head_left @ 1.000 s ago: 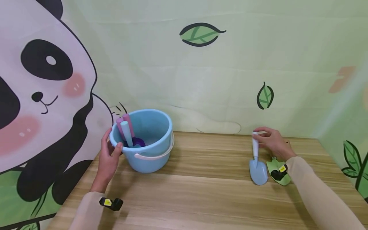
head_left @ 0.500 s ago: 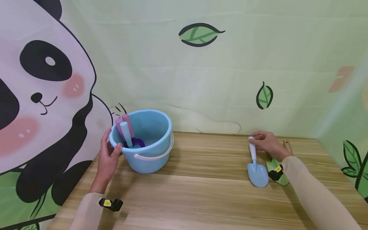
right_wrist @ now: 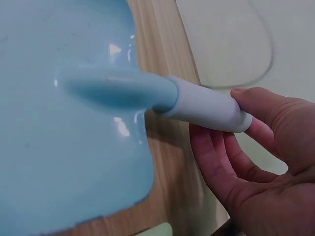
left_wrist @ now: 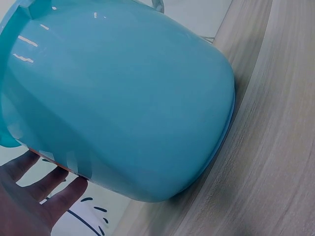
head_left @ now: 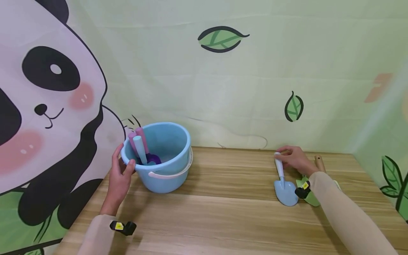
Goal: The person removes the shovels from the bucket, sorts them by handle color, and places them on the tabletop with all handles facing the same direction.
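My left hand (head_left: pixel 119 180) rests against the left side of a light blue bucket (head_left: pixel 165 179), thumb near the rim and fingers along the outer wall. In the left wrist view, fairly straight fingers (left_wrist: pixel 59 196) touch the bucket wall (left_wrist: pixel 128 98). At the right, my right hand (head_left: pixel 296 159) pinches the white handle end of a light blue toy shovel (head_left: pixel 286 193). Its blade points towards me. The right wrist view shows the thumb on top of the handle (right_wrist: pixel 206 105) and fingers beneath it. Several tools with pink and blue handles (head_left: pixel 139 145) stand in the bucket.
A green leaf-shaped piece (head_left: pixel 311 199) lies beside the shovel, partly hidden by the right wrist. Behind that wrist shows a tan handle (head_left: pixel 319 163). The wooden table (head_left: pixel 216 219) meets a printed cloth backdrop (head_left: pixel 236 95) at the back.
My right hand has shifted slightly left and towards me, turning the shovel a little and bringing its blade nearer. More of the tan handle shows. My left hand and the bucket look unchanged.
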A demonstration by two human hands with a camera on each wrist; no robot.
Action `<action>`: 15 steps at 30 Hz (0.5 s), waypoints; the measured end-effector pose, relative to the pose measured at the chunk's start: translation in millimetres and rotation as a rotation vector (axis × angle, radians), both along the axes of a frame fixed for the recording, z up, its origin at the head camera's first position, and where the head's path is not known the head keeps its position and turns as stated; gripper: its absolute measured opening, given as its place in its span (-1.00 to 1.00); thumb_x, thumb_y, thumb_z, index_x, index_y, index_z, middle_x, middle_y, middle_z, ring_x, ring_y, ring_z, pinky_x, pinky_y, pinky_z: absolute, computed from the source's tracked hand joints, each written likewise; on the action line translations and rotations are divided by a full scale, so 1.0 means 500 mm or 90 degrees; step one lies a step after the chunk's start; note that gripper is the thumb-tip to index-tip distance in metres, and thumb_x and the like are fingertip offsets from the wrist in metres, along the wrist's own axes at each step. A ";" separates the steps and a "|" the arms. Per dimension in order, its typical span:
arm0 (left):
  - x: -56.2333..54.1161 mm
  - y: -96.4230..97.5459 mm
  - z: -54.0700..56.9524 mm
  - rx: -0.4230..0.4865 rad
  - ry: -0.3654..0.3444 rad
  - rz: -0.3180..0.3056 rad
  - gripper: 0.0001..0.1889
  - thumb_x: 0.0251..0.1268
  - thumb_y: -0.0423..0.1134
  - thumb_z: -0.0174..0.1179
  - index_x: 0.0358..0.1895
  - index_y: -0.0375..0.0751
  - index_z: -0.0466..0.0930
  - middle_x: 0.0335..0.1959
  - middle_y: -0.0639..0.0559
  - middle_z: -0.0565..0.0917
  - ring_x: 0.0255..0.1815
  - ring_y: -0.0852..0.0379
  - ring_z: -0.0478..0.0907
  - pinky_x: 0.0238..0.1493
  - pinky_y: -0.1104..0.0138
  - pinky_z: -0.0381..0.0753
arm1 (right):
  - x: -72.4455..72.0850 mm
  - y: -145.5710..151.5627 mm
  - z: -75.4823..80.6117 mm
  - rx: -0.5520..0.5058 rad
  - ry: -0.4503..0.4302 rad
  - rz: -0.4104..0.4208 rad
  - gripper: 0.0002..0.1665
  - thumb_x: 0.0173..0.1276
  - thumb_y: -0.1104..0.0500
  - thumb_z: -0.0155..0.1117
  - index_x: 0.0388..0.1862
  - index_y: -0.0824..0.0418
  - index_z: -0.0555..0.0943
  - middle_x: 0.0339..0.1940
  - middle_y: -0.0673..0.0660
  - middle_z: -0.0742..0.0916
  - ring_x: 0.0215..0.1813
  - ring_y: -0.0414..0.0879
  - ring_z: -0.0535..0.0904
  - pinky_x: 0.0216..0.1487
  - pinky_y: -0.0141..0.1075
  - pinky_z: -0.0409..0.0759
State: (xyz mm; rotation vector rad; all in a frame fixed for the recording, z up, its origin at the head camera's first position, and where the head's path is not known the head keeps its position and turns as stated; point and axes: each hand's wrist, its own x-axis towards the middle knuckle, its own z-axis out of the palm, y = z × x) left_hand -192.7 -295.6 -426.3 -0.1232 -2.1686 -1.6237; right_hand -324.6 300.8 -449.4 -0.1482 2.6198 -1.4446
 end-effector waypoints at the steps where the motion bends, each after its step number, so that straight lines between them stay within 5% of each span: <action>1: 0.000 0.000 0.000 -0.001 0.000 0.001 -0.28 0.61 -0.16 0.03 0.67 0.22 -0.10 0.61 -0.08 0.21 0.53 -0.23 0.26 0.12 0.49 0.54 | -0.001 0.000 -0.002 -0.001 -0.001 0.000 -0.43 0.48 0.09 0.36 0.28 0.46 0.52 0.03 0.40 0.72 -0.23 -0.06 0.70 -0.12 -0.18 0.75; 15: 0.003 0.002 0.001 -0.010 -0.001 0.004 -0.28 0.61 -0.14 0.03 0.67 0.21 -0.11 0.62 -0.06 0.19 0.55 -0.23 0.24 0.16 0.41 0.53 | -0.012 -0.006 -0.013 -0.015 -0.022 -0.014 -0.39 0.47 0.07 0.36 0.30 0.45 0.51 0.03 0.38 0.72 -0.21 -0.08 0.69 -0.14 -0.21 0.77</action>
